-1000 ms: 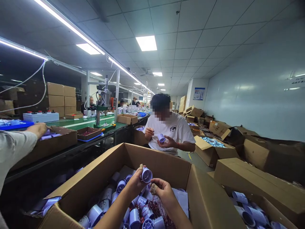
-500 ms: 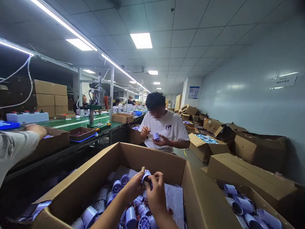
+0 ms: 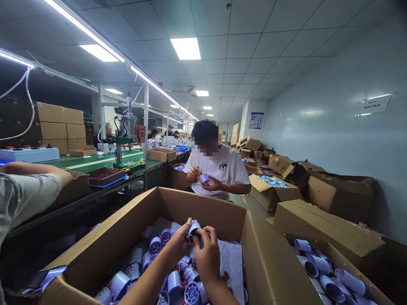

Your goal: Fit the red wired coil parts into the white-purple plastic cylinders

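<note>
Above a large open cardboard box, my left hand grips a small white cylindrical cup from its left side. My right hand is closed on the same cup from the right, its fingers bent at the cup's open end. The cup is tilted, and whatever is inside it is hidden by the fingers. Under my hands the box holds several similar white cups, some showing spoked round ends, with red wires among them. A white sheet lies at the right inside the box.
Across the box a seated person handles a similar cup. At the left, another person's arm reaches beside a green conveyor with a press machine. Another box of cups stands at the right, with more cartons behind.
The view has shifted slightly. Both my hands stay on the cup, with small finger movement. The arm at the left has bent, and the seated person's cup has tilted.
</note>
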`<state>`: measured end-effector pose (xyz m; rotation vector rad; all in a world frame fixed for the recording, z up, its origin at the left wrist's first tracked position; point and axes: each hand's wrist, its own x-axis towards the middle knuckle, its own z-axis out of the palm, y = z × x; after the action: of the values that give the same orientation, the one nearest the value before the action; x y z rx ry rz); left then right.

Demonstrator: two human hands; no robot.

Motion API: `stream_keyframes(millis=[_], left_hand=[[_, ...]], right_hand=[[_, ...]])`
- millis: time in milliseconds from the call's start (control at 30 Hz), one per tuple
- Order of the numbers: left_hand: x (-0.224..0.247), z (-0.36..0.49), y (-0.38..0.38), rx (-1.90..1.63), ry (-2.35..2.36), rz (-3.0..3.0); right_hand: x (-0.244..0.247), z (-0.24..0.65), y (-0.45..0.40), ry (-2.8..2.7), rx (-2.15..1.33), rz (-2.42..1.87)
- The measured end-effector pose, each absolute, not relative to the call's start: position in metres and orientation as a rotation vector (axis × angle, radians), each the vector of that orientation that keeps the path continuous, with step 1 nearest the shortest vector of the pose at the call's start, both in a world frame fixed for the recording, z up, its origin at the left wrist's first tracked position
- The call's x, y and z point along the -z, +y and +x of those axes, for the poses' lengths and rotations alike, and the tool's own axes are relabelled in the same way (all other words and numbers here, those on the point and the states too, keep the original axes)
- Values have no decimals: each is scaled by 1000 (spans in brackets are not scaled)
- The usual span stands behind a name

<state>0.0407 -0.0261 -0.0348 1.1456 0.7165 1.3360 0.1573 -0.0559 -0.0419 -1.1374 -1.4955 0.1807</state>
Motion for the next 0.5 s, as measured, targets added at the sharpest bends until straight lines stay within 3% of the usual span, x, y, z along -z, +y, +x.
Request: stream_keyframes(millis=[500], left_hand=[[13, 51, -42, -1339, 719, 1040]], right_hand=[[41, 156, -53, -1550, 53, -1154]])
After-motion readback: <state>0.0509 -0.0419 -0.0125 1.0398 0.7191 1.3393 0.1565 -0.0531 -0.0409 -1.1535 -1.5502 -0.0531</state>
